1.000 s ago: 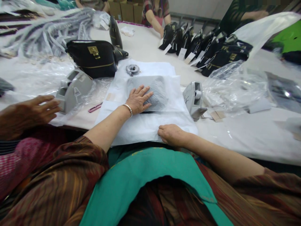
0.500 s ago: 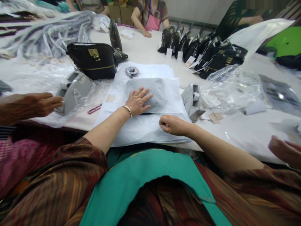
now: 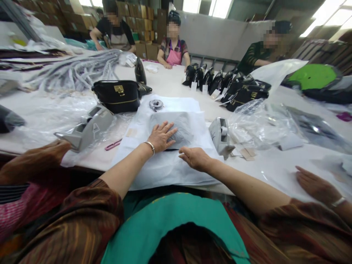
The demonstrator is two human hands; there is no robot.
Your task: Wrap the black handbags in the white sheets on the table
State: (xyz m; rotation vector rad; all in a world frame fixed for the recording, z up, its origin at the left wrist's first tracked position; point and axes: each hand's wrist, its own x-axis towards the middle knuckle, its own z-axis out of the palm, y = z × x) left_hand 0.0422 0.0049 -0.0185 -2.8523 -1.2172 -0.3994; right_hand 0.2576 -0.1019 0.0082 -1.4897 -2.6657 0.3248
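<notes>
My left hand (image 3: 162,136) lies flat with fingers spread on a dark bag wrapped in white tissue paper (image 3: 180,128). Just below it, my right hand (image 3: 194,157) rests on the near part of the tissue sheet (image 3: 165,170), fingers loosely curled with the tips at the paper's fold; I cannot make out whether it pinches the paper. A small grey coil of strap (image 3: 156,105) lies on the sheet's far end.
Two grey tape dispensers stand on either side, one at the left (image 3: 88,128) and one at the right (image 3: 219,135). A black handbag (image 3: 118,96) stands behind, more bags (image 3: 233,88) in a row at back right, clear plastic bags (image 3: 261,117) to the right. Neighbours' hands are at the left (image 3: 55,150) and the right (image 3: 316,187). Three people sit across the table.
The view has tilted up, showing the people across the table. My right hand moved from the sheet's near edge up towards the wrapped bag. A neighbour's hand came in at the right.
</notes>
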